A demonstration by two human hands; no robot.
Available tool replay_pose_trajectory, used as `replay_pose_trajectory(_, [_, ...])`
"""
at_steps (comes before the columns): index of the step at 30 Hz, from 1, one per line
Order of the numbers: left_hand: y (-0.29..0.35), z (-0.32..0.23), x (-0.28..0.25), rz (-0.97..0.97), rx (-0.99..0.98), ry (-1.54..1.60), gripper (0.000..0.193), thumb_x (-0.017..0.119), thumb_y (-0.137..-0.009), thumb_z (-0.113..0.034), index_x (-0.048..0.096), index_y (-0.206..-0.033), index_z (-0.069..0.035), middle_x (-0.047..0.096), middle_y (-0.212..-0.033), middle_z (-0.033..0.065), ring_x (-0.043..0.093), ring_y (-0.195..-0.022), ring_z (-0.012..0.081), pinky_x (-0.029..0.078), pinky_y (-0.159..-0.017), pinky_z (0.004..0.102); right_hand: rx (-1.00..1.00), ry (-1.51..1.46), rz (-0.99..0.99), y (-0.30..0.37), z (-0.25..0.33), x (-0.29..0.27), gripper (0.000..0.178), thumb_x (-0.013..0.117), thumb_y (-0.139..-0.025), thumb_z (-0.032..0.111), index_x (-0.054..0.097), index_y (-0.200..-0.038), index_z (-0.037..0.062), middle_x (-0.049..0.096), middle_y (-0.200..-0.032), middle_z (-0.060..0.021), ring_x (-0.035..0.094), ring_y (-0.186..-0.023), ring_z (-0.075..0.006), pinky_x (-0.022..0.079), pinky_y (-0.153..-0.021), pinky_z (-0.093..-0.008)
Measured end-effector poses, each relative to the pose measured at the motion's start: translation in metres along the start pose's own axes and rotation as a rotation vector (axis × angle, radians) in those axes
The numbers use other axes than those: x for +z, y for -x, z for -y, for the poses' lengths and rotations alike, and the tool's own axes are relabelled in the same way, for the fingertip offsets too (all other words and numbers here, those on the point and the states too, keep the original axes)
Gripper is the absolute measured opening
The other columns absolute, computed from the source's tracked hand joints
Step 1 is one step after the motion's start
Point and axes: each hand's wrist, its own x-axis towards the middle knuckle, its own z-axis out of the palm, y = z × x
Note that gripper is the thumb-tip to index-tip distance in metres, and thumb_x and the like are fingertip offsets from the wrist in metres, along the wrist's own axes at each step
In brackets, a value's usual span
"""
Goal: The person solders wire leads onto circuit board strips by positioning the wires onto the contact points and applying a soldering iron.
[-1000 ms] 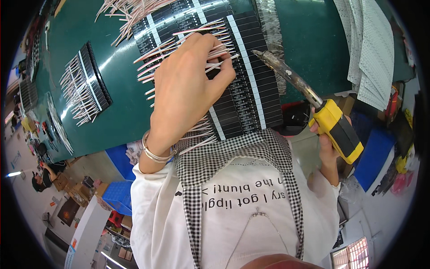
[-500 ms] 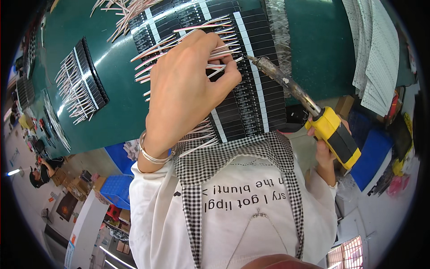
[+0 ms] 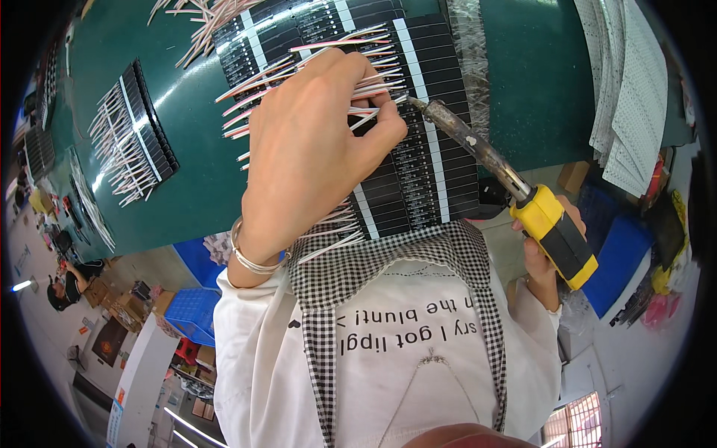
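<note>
My left hand (image 3: 314, 145) lies over a panel of black circuit boards (image 3: 441, 67), thumb and fingers pinched on a thin white-and-red wire (image 3: 364, 113) at a row of contacts. More such wires stick out from the boards on both sides of the hand. My right hand (image 3: 539, 257) is wrapped round the yellow and black handle of a soldering iron (image 3: 556, 233). The iron's dark tip points left and meets the board row just beside the pinched fingertips; whether it touches the wire end is too small to tell.
On the green table (image 3: 202, 149), a wired stack of black boards (image 3: 146, 123) lies at the left and loose wires (image 3: 205, 30) at the top. White perforated sheets (image 3: 635, 89) hang over the right edge. A blue crate (image 3: 193, 313) stands below left; farther left is another person (image 3: 71, 287).
The soldering iron has shifted slightly left and down, its tip closer to my left fingertips. My left hand has barely moved and keeps its pinch.
</note>
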Motion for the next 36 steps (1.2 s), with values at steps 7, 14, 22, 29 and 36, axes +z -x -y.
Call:
replay_pose_trajectory(7, [-0.001,0.0,0.0,-0.014,0.012,0.012,0.013,0.067,-0.072,-0.006,0.058,-0.078,0.001,0.062,-0.071,0.0065,0.058,-0.062,0.0142,0.046,-0.06,0.0259,0.008,-0.005,-0.046,0.029,-0.022,-0.01,0.07,0.07,-0.08,0.051,0.046,-0.118,-0.0023,0.065,-0.089,-0.0148,0.063,-0.067,-0.0164,0.052,-0.061,-0.027])
replay_pose_trajectory(14, [0.001,0.001,0.002,-0.009,0.006,0.032,0.012,0.067,-0.072,-0.005,0.058,-0.077,0.001,0.061,-0.07,0.0063,0.056,-0.061,0.0141,0.046,-0.06,0.0259,0.017,-0.026,-0.003,0.022,-0.017,-0.008,0.068,0.071,-0.08,0.048,0.044,-0.118,-0.0015,0.065,-0.099,-0.0203,0.064,-0.069,-0.0178,0.053,-0.064,-0.0286])
replay_pose_trajectory(22, [0.003,-0.002,0.006,-0.073,-0.02,-0.001,0.011,0.068,-0.074,-0.008,0.06,-0.078,-0.001,0.061,-0.071,0.0055,0.057,-0.061,0.0129,0.045,-0.059,0.0254,0.022,0.017,0.033,0.018,-0.018,-0.009,0.068,0.07,-0.081,0.048,0.044,-0.119,-0.0014,0.065,-0.101,-0.0206,0.064,-0.071,-0.0174,0.053,-0.065,-0.0287])
replay_pose_trajectory(29, [0.006,-0.001,0.014,-0.159,0.005,0.003,0.014,0.07,-0.076,-0.01,0.059,-0.081,-0.003,0.06,-0.071,0.0034,0.056,-0.061,0.0113,0.044,-0.057,0.0232,0.027,0.02,0.037,0.025,-0.023,-0.012,0.068,0.07,-0.081,0.048,0.041,-0.123,0.0029,0.065,-0.105,-0.02,0.063,-0.072,-0.0168,0.052,-0.065,-0.0276])
replay_pose_trajectory(36, [0.009,0.002,0.021,-0.214,0.036,0.013,0.015,0.072,-0.074,-0.006,0.059,-0.081,-0.001,0.061,-0.076,0.0044,0.06,-0.065,0.0118,0.047,-0.059,0.0232,0.032,-0.016,0.012,0.026,-0.026,-0.011,0.067,0.07,-0.081,0.047,0.041,-0.123,0.0032,0.065,-0.105,-0.0193,0.062,-0.071,-0.0174,0.052,-0.064,-0.0278])
